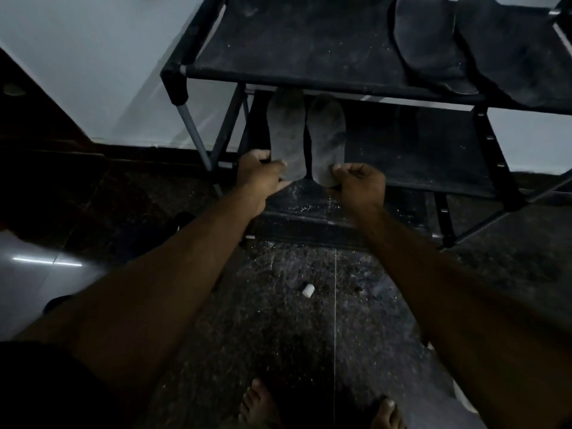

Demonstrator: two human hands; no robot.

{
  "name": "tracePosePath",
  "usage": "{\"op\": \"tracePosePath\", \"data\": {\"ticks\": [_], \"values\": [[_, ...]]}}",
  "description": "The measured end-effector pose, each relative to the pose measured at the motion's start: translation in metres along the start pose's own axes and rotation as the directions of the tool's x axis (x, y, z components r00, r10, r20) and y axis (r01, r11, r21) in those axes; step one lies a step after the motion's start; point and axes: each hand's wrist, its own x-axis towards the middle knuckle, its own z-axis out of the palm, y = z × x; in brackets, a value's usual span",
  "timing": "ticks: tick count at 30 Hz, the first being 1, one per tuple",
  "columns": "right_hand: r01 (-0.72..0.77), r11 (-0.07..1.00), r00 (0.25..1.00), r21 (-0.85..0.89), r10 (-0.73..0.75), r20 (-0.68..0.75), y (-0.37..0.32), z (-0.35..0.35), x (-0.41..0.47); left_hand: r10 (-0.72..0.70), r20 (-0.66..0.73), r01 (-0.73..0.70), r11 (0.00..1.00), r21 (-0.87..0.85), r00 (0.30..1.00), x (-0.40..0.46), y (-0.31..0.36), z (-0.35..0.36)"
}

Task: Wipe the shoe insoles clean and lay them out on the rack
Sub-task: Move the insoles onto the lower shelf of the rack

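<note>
- Laying out: left hand (258,174) pinches left grey insole (286,134), right hand (359,181) pinches right grey insole (328,134), over rack (418,156) middle shelf
- Next, likely: lower flat, release

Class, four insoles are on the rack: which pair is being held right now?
The grey insoles on the lower shelf; the left hand and right hand grip their near ends. The dark insoles lie untouched on top.
</note>
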Motion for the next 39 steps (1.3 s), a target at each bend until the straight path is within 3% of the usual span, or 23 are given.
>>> {"op": "tracePosePath", "data": {"ticks": [9,14,23,39], "values": [[-0.045,0.998,0.997,-0.036,0.047,0.064,0.006,0.001,0.002,-0.109,0.112,0.121,0.987,-0.107,0.988,0.005,-0.005,-0.005],[-0.074,0.997,0.995,0.019,0.072,0.064,0.007,-0.005,-0.009,-0.075,0.115,0.090,0.988,-0.125,0.991,-0.010,-0.029,-0.018],[-0.126,0.977,0.992,0.174,0.129,-0.004,0.012,0.005,-0.009,-0.042,0.038,0.048,0.986,-0.160,0.998,-0.002,-0.026,-0.005],[-0.048,0.950,0.994,0.309,0.075,-0.077,0.018,0.016,0.003,-0.029,-0.082,0.014,0.984,-0.179,0.996,0.015,-0.030,0.001]]}}
